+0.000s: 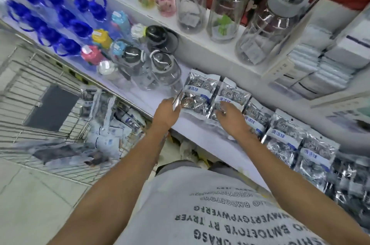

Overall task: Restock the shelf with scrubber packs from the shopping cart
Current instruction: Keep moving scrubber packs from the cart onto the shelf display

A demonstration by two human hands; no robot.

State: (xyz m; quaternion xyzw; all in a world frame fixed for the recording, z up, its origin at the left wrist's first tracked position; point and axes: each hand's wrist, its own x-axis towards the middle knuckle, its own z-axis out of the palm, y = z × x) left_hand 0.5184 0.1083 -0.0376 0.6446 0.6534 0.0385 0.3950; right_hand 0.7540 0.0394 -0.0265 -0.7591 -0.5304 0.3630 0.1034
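Head view: left hand [167,110] pinches the left edge of a scrubber pack [197,94] lying on the white shelf [160,98]; right hand [230,114] rests with fingers spread on the next pack [232,95]. More packs [296,144] line the shelf rightward. Water bottles [152,64] stand behind. A wire shopping cart [60,124] on the tiled floor [30,204] holds further packs [108,120].

Left arm: bare, stretched forward and up from the lower left.
Left hand [167,111]: fingers curled, gripping the edge of a scrubber pack [197,94].
Right arm: bare, stretched forward from the lower right.
Right hand [230,117]: palm down, fingers resting on a second pack [230,97].
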